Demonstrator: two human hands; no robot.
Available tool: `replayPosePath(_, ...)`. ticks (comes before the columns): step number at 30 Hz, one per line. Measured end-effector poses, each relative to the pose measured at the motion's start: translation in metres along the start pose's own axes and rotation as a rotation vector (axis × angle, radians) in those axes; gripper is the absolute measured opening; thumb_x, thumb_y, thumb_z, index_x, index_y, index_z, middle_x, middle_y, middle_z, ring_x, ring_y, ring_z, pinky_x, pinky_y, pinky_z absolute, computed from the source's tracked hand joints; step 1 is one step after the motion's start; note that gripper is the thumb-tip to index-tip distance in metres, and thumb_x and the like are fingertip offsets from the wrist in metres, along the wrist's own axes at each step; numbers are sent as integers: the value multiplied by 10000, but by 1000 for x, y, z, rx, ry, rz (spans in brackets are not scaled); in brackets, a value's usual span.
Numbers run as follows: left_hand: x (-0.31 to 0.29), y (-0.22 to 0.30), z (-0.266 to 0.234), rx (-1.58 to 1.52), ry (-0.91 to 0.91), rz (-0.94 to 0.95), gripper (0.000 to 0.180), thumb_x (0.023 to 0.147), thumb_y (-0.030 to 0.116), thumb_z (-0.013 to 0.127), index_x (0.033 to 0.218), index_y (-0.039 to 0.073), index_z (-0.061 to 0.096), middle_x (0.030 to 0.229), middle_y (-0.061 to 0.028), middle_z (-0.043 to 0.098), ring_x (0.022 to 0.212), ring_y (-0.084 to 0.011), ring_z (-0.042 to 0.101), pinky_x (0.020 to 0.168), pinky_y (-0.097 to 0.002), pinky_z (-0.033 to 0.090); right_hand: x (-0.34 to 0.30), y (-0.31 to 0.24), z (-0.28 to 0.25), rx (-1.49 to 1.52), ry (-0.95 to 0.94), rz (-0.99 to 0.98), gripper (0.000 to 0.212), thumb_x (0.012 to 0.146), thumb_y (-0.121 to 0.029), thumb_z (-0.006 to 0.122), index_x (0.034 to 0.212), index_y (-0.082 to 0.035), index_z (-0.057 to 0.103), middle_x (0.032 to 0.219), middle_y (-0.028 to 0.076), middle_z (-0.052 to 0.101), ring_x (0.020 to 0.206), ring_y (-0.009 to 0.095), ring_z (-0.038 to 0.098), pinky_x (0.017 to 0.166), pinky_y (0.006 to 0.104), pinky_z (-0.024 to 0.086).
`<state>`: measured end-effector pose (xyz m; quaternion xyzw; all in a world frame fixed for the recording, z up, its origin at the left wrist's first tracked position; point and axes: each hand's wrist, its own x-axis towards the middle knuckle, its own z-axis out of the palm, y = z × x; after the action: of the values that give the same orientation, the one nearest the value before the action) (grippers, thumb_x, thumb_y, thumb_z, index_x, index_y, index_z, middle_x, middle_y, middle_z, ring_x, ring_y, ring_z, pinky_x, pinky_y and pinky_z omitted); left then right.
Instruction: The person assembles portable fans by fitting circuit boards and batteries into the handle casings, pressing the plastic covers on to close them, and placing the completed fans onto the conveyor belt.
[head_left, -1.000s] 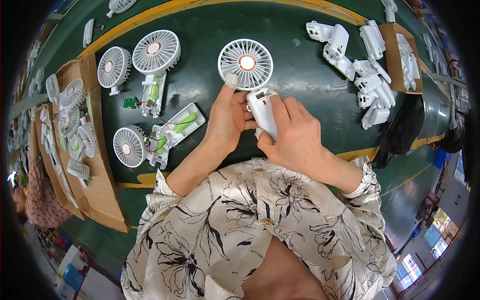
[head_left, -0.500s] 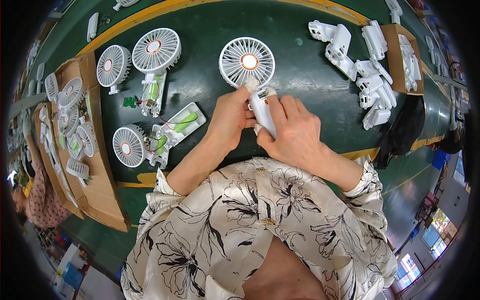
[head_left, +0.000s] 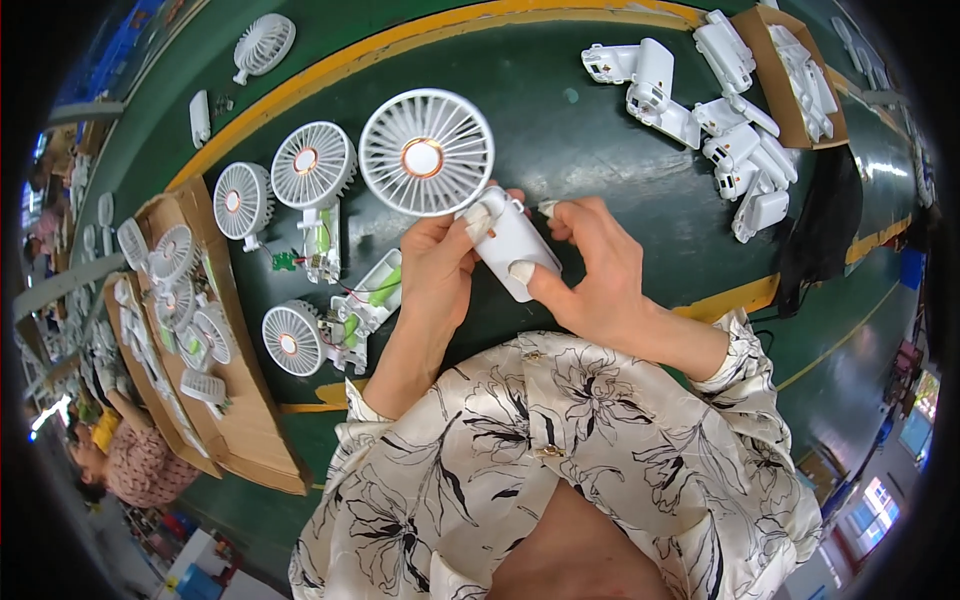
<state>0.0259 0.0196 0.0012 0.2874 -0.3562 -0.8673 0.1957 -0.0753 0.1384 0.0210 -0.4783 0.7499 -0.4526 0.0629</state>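
A white handheld fan point(head_left: 426, 150) with an orange ring round its hub is held above the table, its handle point(head_left: 512, 250) slanting toward me. My left hand point(head_left: 440, 262) is closed round the neck and upper handle, the white-covered thumb lying on the handle's face. On the lower handle presses the thumb of my right hand point(head_left: 600, 265), also white-tipped. Its index finger is lifted off the right edge; the other fingers are curled beside the handle and partly hidden. To the left, an open-handled fan point(head_left: 312, 165) and another fan point(head_left: 292, 338) show green batteries and wires.
A third fan point(head_left: 242, 202) stands at the left, near a small green circuit board point(head_left: 286, 261). Beyond it, a cardboard tray point(head_left: 245, 425) holds several fans. White handle shells point(head_left: 735, 150) lie piled at the far right beside a cardboard box point(head_left: 775, 75). Black cloth point(head_left: 825, 225) hangs over the table edge.
The fan has risen toward me and shifted left, its handle turned to show a broad plain face. My right index finger has come away from the handle. The view has swung slightly.
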Motion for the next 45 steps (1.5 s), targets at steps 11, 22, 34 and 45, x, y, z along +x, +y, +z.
replayPosePath(11,1,1,1,-23,-124,142,323,783,104,588,1077,-23,540,973,-199,599,930,-260,578,833,-375,450,11,-2,-4,297,-484,402,371,706,-294,659,729,21,463,567,184,529,530,341,549,491,394,423)
replayPosePath(22,2,-7,3,17,-141,86,336,795,111,582,1088,-43,524,999,-205,587,935,-254,576,832,-362,457,11,2,4,460,-418,528,470,670,-260,655,988,58,516,714,191,586,651,320,593,609,360,465)
replayPosePath(34,4,-4,7,57,-142,54,421,725,-46,570,1136,-51,480,1066,-183,570,967,-224,567,854,-340,450,12,8,9,531,-365,607,476,679,-164,618,1085,47,487,783,152,595,677,203,596,623,296,471)
replayPosePath(45,13,-13,9,30,-26,39,412,786,24,552,1183,-24,453,1090,-107,561,984,-173,541,848,-301,432,26,19,10,534,-378,575,337,664,-188,628,907,33,555,707,124,584,642,176,572,596,310,460)
